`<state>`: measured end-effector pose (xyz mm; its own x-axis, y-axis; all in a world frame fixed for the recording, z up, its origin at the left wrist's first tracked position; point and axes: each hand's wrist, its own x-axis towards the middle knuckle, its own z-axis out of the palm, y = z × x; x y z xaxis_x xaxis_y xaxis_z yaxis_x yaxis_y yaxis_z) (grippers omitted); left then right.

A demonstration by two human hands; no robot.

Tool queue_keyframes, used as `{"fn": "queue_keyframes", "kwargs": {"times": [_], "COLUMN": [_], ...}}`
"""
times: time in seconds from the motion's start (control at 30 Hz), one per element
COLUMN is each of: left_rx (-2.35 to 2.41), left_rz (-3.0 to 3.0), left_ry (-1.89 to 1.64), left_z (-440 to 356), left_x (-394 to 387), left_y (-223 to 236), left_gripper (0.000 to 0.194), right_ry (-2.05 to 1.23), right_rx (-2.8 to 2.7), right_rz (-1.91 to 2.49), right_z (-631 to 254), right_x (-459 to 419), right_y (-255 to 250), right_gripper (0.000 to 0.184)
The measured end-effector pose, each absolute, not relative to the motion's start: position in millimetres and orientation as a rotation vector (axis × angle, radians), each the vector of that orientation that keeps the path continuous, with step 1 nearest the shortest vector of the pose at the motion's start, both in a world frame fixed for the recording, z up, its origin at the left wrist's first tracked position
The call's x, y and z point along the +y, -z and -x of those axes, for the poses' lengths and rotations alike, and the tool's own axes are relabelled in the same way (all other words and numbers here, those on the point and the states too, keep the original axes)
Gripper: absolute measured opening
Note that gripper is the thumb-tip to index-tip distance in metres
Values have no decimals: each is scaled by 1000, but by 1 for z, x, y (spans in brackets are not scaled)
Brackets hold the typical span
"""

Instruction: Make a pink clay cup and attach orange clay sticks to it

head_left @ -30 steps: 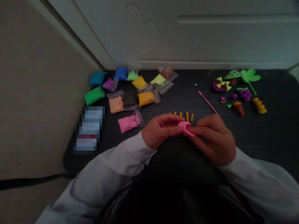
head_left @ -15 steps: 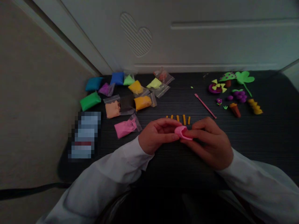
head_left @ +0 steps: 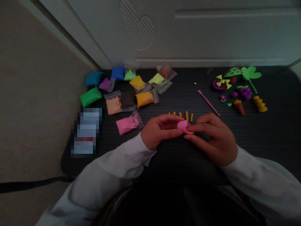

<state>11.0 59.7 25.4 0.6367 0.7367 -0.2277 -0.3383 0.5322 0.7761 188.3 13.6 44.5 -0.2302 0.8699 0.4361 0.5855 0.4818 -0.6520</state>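
A small hollow cup of pink modelling clay (head_left: 182,126) is held between my two hands above the dark table (head_left: 164,163). My left hand (head_left: 160,130) is closed on its left side, thumb below and fingers above. At the cup's opening on the right, my right hand (head_left: 213,135) pinches the rim, index finger at the mouth and thumb underneath. Just beyond my fingers lie several short orange clay sticks (head_left: 187,116), partly hidden by the hands. A thin pink modelling tool (head_left: 208,103) rests slantwise behind my right hand.
Bags of coloured clay, among them a pink one (head_left: 128,123) and a green one (head_left: 90,97), cover the back left. A blurred-out panel (head_left: 87,131) lies at the left edge. Finished clay pieces, including purple balls (head_left: 245,92) and a green leaf shape (head_left: 251,74), sit at the back right.
The view has tilted slightly, so the table appears a little higher. The pink cup stays in both hands, its opening turned a little; my right thumb and index finger have shifted at the rim.
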Motion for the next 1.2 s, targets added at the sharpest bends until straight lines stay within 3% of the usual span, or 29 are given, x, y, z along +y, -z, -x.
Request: {"fn": "queue_keyframes", "kwargs": {"times": [0.3,0.5,0.7,0.87,1.07,1.2], "left_rx": [575,609,624,619,677,672], "left_rz": [-758,-772,-794,-774,-714,-671], "left_ry": [-760,-777,-765,-786,-803,-809], "left_z": [-13,-14,-14,-14,-15,-15], "left_x": [59,59,58,58,56,57], "left_y": [-27,-26,-25,-27,-33,-32], "left_gripper": [23,30,29,29,16,22], "right_ry": [-572,-567,-512,-505,-483,-494], "right_rx": [-1900,-1865,-1864,-1866,-1894,-1849], "right_rz": [1209,1194,1214,1209,1223,1230], "right_z": [-189,-187,-188,-188,-190,-190], "right_x": [17,18,17,17,17,17], "right_y": [-43,-42,-43,-44,-44,-45], "right_gripper": [17,6,13,8,14,16]}}
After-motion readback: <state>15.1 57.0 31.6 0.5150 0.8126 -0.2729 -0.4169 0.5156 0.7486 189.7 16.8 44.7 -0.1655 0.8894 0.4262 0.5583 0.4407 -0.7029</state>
